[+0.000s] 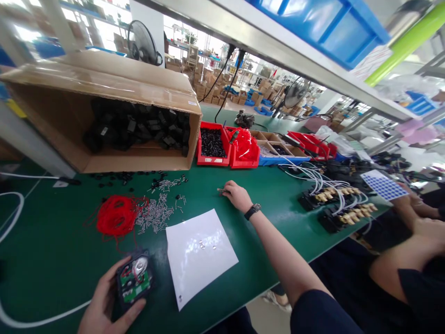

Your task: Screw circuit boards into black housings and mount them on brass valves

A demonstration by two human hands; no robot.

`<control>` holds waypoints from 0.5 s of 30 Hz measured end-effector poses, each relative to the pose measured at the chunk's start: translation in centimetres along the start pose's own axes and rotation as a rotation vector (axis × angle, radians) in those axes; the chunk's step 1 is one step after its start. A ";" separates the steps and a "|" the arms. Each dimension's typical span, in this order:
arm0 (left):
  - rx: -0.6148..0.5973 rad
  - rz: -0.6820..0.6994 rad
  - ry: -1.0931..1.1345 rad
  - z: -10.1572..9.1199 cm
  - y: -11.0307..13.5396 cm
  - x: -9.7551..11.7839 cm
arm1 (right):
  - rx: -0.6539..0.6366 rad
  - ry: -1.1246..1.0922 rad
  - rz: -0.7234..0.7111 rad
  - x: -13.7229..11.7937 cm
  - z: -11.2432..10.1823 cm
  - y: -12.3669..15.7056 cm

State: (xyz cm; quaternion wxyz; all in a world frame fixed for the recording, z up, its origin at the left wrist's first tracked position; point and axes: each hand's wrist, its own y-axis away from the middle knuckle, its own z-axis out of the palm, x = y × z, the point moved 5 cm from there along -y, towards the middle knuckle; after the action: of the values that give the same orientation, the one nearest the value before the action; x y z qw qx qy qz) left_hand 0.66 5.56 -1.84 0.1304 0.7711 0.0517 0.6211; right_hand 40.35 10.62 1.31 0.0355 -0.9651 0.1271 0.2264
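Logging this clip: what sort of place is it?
Probably an electronics assembly workshop: the left hand holds a black device with a green circuit board exposed, red parts bins stand on the green bench, and cartons are stacked beyond.

A factory assembly workshop is indicated by the long bench [271, 190], on which bins [245, 163] of small parts [212, 143] are lined up, by the overhead rack [299, 55], and by cartons [200, 90] piled beyond.

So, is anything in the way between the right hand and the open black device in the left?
Nothing upright shows between the right hand and the open black device in the left hand; only part of the white sheet, lying on the green bench, comes between them.
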 end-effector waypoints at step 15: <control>-0.038 -0.032 -0.021 -0.1 -0.4 -1.5 | 0.142 -0.024 0.431 8.3 -3.7 1.8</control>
State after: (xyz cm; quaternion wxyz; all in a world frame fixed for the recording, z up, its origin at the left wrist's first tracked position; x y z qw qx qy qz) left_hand 0.27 5.60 -3.33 0.1552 0.7739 0.0509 0.6119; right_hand 48.66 6.53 0.89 0.0558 -0.9078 0.3458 0.2307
